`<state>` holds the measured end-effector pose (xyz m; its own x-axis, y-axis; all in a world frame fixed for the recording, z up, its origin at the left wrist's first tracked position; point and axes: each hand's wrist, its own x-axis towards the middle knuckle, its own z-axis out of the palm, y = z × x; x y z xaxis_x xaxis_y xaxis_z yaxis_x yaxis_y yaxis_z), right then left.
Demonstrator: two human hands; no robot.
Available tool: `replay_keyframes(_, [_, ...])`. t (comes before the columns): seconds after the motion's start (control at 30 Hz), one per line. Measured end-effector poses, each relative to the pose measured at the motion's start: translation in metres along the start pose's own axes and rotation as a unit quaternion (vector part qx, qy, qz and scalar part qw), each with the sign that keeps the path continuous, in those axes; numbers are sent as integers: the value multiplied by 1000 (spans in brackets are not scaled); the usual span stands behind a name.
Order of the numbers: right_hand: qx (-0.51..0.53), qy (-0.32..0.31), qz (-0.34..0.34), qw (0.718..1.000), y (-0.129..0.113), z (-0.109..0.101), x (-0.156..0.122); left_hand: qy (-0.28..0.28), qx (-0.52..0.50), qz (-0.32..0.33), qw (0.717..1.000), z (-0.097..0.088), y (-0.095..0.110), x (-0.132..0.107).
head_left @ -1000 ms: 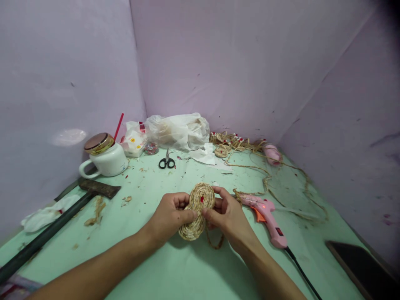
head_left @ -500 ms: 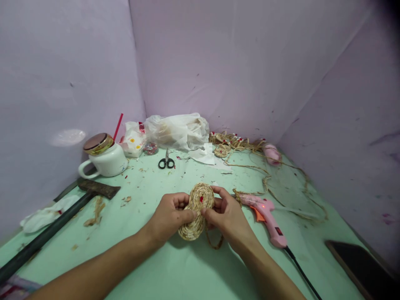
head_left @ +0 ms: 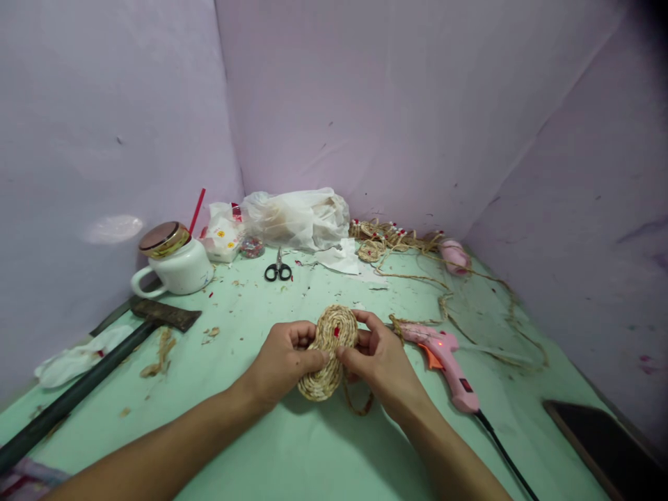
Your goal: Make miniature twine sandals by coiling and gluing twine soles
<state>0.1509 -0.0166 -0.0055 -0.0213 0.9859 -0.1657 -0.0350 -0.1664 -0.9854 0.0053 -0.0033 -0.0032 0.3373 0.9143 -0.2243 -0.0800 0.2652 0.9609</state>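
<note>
Between my hands is a coiled straw-rope piece [head_left: 334, 321], shaped like a figure eight, with a small red spot in its upper coil. My left hand [head_left: 292, 355] grips its left edge, thumb on the front and fingers curled at the side. On the opposite edge my right hand [head_left: 373, 358] pinches it, thumb on the front near the narrow waist. A loose end of rope [head_left: 359, 409] loops down below my right hand. Just right of that hand lies a pink glue gun [head_left: 441, 351] with its orange light lit and rope across its nozzle.
Black-handled scissors [head_left: 278, 268] lie beyond my hands. A hammer [head_left: 164, 315] and a lidded white mug [head_left: 182, 270] are on the left. Plastic bag [head_left: 303, 219], rope coils [head_left: 370, 250] and a pink roll [head_left: 454, 257] line the back. A dark phone-like slab [head_left: 600, 445] sits at right.
</note>
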Motion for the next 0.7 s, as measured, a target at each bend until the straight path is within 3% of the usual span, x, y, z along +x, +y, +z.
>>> replay_keyframes(0.7, [-9,1,2,1000,0,0,0,3,0,-2,1000,1,2,-1])
